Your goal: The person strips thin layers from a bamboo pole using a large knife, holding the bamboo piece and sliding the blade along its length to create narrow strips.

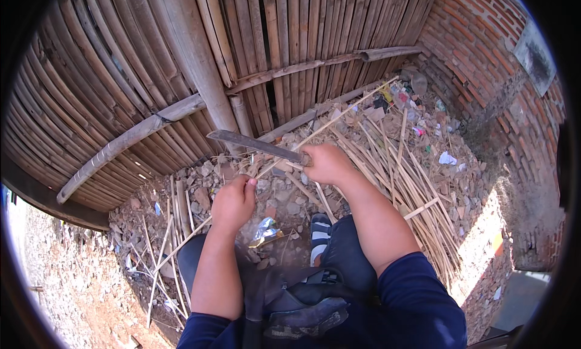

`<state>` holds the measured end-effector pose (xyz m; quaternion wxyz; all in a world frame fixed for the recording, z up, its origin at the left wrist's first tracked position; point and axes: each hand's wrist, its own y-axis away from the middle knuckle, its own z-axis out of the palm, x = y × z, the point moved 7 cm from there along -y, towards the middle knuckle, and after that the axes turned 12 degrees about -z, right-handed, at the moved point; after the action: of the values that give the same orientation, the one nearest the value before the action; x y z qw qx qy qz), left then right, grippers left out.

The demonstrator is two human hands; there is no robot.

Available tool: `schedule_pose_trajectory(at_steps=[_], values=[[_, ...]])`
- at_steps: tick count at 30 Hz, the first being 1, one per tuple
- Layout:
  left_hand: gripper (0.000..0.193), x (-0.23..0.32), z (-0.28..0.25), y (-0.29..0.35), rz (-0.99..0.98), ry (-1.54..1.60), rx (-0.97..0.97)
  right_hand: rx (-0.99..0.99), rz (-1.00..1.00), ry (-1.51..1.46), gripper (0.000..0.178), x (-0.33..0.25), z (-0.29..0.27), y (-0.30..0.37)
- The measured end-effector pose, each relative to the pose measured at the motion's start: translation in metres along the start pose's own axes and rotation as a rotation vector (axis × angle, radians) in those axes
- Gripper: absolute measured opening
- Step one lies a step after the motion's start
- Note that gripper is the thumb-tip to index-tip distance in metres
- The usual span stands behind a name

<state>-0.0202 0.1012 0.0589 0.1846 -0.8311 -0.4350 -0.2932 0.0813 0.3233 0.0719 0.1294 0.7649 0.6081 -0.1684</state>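
My right hand [328, 163] is closed around the handle of a machete [257, 144], whose dark blade reaches out to the left with its broad tip near the bamboo post. A long, thin bamboo strip [345, 110] runs on a slant from beside my left knee up toward the far right. My left hand [233, 202] grips this strip, thumb along it. The blade crosses over the strip just beyond my left hand; whether the two touch I cannot tell. The machete's handle is mostly hidden inside my right fist.
A pile of split bamboo strips [423, 219] lies to my right, more strips [175, 228] at my left. Ahead stands a bamboo slat wall [302, 40] with a thick post [203, 58]; a brick wall [472, 40] rises at right. Rubble and a shiny wrapper [264, 232] cover the ground.
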Motion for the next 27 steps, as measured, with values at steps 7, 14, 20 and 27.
schedule_pose_trajectory(at_steps=[7,14,20,27], values=[[0.027,0.004,-0.006,-0.001,-0.046,0.0,-0.009,0.169,0.134,-0.122,0.05,0.045,-0.012,0.006],[0.026,0.003,-0.002,-0.002,-0.007,0.013,0.019,0.092,0.11,-0.123,0.05,0.023,-0.003,0.004],[0.027,0.001,-0.003,-0.001,-0.047,-0.008,-0.011,0.069,-0.07,-0.085,0.042,0.007,0.0,-0.001],[0.029,-0.002,-0.005,-0.002,-0.038,0.022,0.03,0.128,0.298,-0.316,0.05,0.052,-0.015,0.008]])
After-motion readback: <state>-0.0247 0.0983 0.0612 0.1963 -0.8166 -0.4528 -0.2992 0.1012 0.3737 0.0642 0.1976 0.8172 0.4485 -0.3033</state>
